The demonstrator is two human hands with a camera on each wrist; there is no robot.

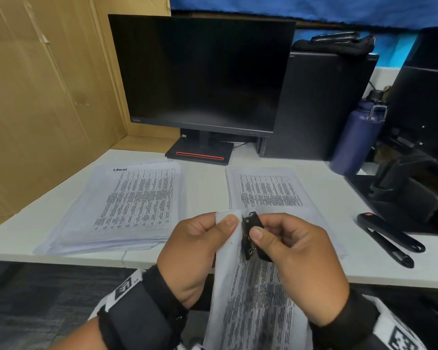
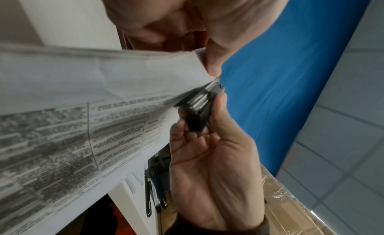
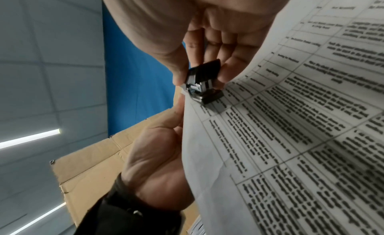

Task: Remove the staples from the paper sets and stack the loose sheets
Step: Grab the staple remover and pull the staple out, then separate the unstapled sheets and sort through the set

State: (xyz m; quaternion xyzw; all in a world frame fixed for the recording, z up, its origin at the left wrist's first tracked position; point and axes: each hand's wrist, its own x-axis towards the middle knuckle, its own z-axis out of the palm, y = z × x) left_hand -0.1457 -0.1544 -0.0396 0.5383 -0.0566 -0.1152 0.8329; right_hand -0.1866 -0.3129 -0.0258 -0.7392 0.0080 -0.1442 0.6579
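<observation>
In the head view a stapled paper set [image 1: 250, 311] hangs over the desk's front edge. My left hand [image 1: 225, 223] pinches its top corner between thumb and fingers. My right hand [image 1: 262, 227] grips a black staple remover [image 1: 250, 236], with its jaws on that same corner beside my left thumb. In the left wrist view the staple remover [image 2: 199, 107] bites the edge of the paper set [image 2: 83, 107]. In the right wrist view the staple remover [image 3: 204, 80] sits on the corner of the printed sheet [image 3: 290, 140]. The staple itself is hidden.
Two piles of printed sheets lie on the white desk [image 1: 205, 188]: a thick left pile [image 1: 132, 205] and a right pile [image 1: 268, 190]. A black stapler [image 1: 390, 236] lies at the right. A monitor [image 1: 202, 72], a PC tower [image 1: 321, 104] and a blue bottle [image 1: 357, 137] stand behind.
</observation>
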